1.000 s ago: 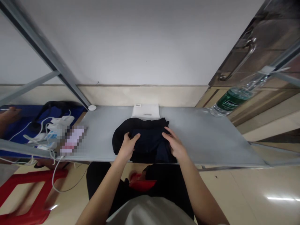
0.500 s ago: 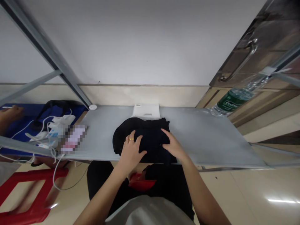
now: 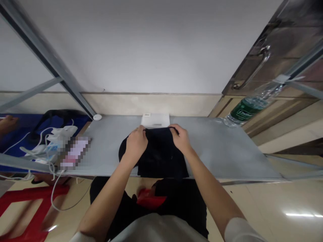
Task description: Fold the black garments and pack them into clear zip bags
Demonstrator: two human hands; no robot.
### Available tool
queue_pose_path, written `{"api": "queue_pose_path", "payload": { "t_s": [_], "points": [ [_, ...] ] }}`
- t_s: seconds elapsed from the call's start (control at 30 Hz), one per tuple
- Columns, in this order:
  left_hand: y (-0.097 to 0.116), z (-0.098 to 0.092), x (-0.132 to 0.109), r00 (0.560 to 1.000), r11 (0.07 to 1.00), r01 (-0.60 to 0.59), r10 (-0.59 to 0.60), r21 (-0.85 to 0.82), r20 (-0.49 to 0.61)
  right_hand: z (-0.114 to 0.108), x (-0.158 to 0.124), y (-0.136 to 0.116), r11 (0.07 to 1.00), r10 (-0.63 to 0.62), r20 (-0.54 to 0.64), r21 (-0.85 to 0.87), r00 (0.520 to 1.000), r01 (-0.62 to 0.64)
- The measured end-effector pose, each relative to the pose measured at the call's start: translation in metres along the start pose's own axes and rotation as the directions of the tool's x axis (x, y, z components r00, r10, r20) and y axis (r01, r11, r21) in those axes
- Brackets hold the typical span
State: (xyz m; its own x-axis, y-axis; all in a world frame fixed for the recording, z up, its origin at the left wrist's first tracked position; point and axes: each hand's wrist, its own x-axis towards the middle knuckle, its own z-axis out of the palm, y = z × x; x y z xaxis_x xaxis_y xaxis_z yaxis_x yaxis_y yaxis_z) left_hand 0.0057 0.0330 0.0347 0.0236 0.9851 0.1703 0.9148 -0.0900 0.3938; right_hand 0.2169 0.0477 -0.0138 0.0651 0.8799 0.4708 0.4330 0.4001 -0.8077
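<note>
A dark cloth [image 3: 161,154], black to navy and seemingly a folded garment, lies on the grey table [image 3: 222,151] and reaches its front edge. My left hand [image 3: 137,143] is closed on the far left corner of its upper layer, fingers curled over the edge. My right hand [image 3: 180,138] pinches the far right corner. Between the two hands the far edge is drawn nearly straight. More black fabric bulges out to the left, under and beside my left hand. Just beyond the cloth is a flat white box-like object [image 3: 155,119].
A plastic bottle with a green label [image 3: 245,112] hangs tilted by the right frame post. At left are a pixelated phone [image 3: 75,153], white plugs and cables [image 3: 60,134], a small round white object [image 3: 97,117] and another person's hand [image 3: 8,124]. A red stool [image 3: 37,201] stands below.
Both hands have moved away from me to the cloth's far edge and closed on its corners. The upper layer now spreads farther toward the wall, covering part of the black bundle.
</note>
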Motion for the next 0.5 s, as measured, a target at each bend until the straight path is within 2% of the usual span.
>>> {"api": "queue_pose_path", "payload": {
  "t_s": [0.1,0.2,0.37,0.5],
  "points": [
    [0.005,-0.010,0.010,1.000,0.999,0.025,-0.024,0.044,-0.011,0.003,0.018,-0.013,0.996,-0.076,-0.088,0.033,0.993,0.079],
    [0.003,-0.012,0.005,0.998,0.998,0.047,-0.049,-0.040,-0.050,0.001,0.025,-0.028,0.992,-0.109,-0.150,0.044,0.983,0.116],
    [-0.011,0.012,-0.011,0.995,0.971,0.071,-0.085,-0.228,-0.048,-0.007,0.026,-0.043,0.994,-0.047,-0.181,0.090,0.982,0.064],
    [-0.025,0.037,-0.008,0.999,0.951,0.051,-0.052,-0.306,0.005,-0.011,0.026,-0.040,0.993,0.015,-0.137,0.115,0.991,0.000]
  ]
}}
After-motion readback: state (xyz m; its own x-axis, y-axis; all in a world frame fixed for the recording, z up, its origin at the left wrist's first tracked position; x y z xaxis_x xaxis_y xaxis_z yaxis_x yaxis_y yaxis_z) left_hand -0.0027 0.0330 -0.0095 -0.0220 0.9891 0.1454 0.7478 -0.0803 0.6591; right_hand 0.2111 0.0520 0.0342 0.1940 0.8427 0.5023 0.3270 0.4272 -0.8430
